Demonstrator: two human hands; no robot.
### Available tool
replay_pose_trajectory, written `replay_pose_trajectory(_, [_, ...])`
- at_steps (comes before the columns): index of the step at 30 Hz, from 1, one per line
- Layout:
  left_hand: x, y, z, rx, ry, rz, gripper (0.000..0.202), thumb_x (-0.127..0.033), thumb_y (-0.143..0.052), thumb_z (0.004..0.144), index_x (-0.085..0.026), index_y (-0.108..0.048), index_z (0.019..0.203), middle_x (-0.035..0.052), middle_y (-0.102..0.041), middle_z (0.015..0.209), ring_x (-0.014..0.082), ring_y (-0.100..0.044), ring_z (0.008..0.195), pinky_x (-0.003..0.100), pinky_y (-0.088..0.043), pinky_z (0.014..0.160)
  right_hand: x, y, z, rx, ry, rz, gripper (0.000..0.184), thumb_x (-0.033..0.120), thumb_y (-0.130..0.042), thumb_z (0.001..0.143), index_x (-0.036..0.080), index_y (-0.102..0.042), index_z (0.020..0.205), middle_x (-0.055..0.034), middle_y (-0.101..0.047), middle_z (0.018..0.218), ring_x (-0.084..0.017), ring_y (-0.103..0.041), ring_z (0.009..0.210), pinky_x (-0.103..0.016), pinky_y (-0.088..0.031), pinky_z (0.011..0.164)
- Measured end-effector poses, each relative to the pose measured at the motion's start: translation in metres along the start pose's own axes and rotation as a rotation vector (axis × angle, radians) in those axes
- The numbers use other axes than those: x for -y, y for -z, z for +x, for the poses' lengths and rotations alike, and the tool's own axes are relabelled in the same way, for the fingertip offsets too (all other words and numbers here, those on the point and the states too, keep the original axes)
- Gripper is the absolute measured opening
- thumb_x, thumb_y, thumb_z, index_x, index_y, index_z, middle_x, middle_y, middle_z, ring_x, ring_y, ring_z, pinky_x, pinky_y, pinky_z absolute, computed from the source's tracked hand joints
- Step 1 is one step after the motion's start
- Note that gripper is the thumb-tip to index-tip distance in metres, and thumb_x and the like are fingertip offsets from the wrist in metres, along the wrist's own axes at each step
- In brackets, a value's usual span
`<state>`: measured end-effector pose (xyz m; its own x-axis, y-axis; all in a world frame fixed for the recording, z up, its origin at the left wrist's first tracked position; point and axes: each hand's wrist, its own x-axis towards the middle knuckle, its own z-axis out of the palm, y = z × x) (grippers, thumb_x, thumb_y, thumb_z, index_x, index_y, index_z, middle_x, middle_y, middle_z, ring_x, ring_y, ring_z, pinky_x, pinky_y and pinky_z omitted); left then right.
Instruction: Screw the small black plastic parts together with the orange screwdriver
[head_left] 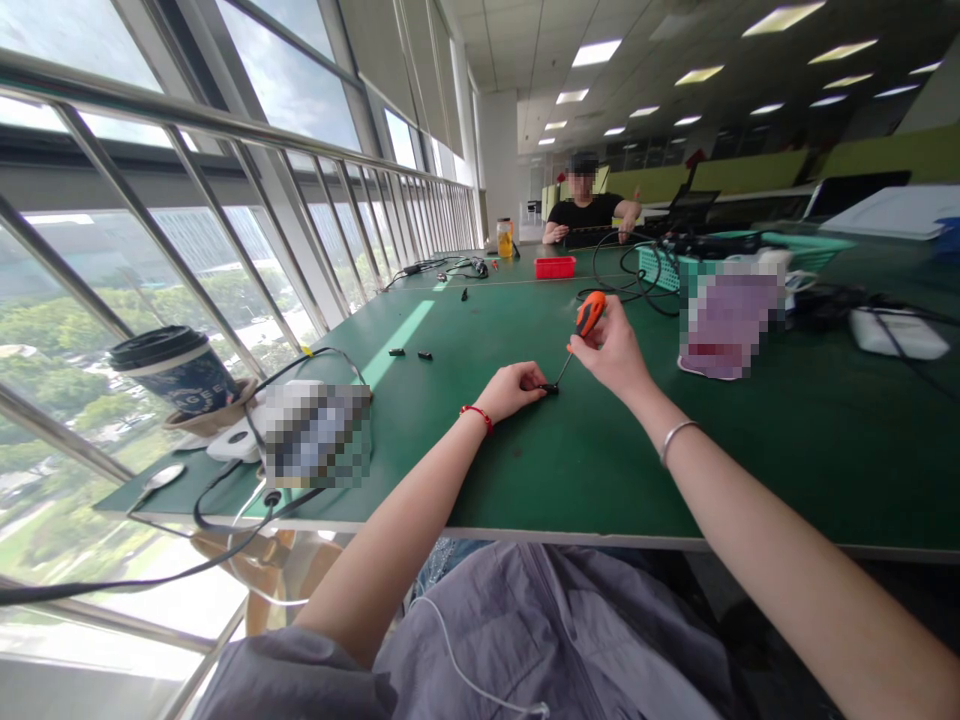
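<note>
My left hand rests on the green table, fingers pinched on a small black part that it holds down. My right hand is closed round an orange-handled screwdriver. The screwdriver slants down to the left and its tip meets the small black part. A red string circles my left wrist and a silver bangle my right.
Two small black parts lie further out on the table. A lidded paper cup, white devices and cables sit at the left edge by the window railing. A red tray and teal basket stand far off, where another person sits.
</note>
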<state>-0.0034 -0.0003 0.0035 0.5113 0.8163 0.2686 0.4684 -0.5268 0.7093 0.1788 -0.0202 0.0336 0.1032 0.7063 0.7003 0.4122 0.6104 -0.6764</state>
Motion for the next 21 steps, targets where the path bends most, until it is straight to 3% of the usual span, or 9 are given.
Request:
replay_pose_trajectory(5, [0.0022, -0.0006, 0.0007, -0.007, -0.014, 0.016, 0.007, -0.018, -0.063, 0.072, -0.014, -0.063, 0.078, -0.0004, -0.063, 0.068, 0.0103, -0.056, 0.064, 0.022, -0.045, 0.064, 0.0052, -0.0005, -0.0007, -0.035, 0.003, -0.042, 0.025, 0.031, -0.064, 0.068, 0.023, -0.051, 0.089, 0.0069, -0.041, 0.061, -0.009, -0.037, 0.045, -0.027, -0.035, 0.044])
replay_pose_trajectory(12, [0.0004, 0.0002, -0.0001, -0.007, 0.001, 0.026, 0.007, -0.018, -0.064, 0.072, -0.014, -0.062, 0.078, -0.0002, -0.063, 0.069, 0.0105, -0.055, 0.064, 0.023, -0.045, 0.064, -0.0011, -0.0035, -0.0019, -0.003, 0.02, -0.009, 0.038, 0.023, -0.06, 0.067, 0.025, -0.044, 0.101, 0.0044, -0.051, 0.069, -0.013, -0.05, 0.055, -0.029, -0.043, 0.053])
replay_pose_trajectory(21, [-0.0006, 0.0002, -0.0008, -0.008, -0.013, 0.029, 0.007, -0.017, -0.063, 0.073, -0.014, -0.062, 0.079, 0.0, -0.063, 0.069, 0.0105, -0.055, 0.065, 0.023, -0.045, 0.065, 0.0017, -0.0034, -0.0014, 0.004, 0.008, -0.019, 0.033, 0.031, -0.063, 0.069, 0.024, -0.049, 0.098, 0.0074, -0.041, 0.06, -0.01, -0.038, 0.045, -0.027, -0.034, 0.046])
